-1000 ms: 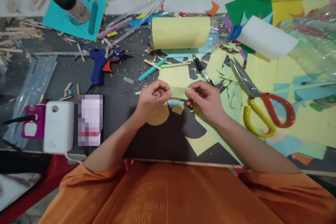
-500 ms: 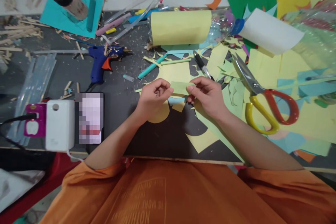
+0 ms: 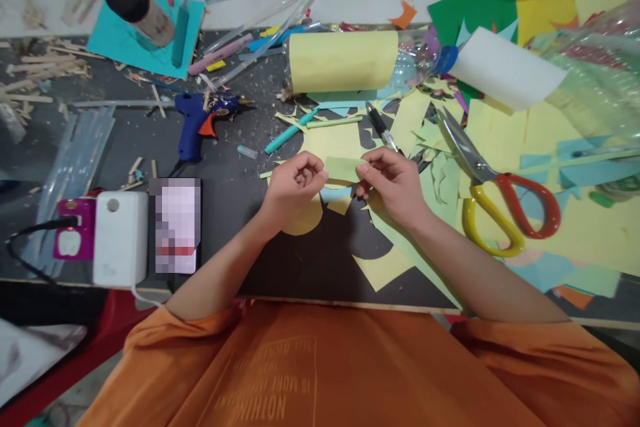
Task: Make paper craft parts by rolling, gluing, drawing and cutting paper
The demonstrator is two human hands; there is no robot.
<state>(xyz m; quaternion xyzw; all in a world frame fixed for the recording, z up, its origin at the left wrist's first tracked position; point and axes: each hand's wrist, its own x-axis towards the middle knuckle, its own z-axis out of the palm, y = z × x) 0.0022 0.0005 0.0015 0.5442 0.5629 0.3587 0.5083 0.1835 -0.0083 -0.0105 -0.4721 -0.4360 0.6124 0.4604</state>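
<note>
At the center of the frame we are holding a pale green paper strip (image 3: pixel 341 171) with its long axis running left to right, almost level, one short end pointing toward the left edge and the other toward the right. Our left hand (image 3: pixel 295 188) is pinching the left end between thumb and curled forefinger, while our right hand (image 3: pixel 394 185) is grasping the right end with thumb and fingers. Just above, a black pen (image 3: pixel 383 125) is slanting down toward that hand, and scissors (image 3: pixel 477 163) are lying at right, blades pointing upper left.
</note>
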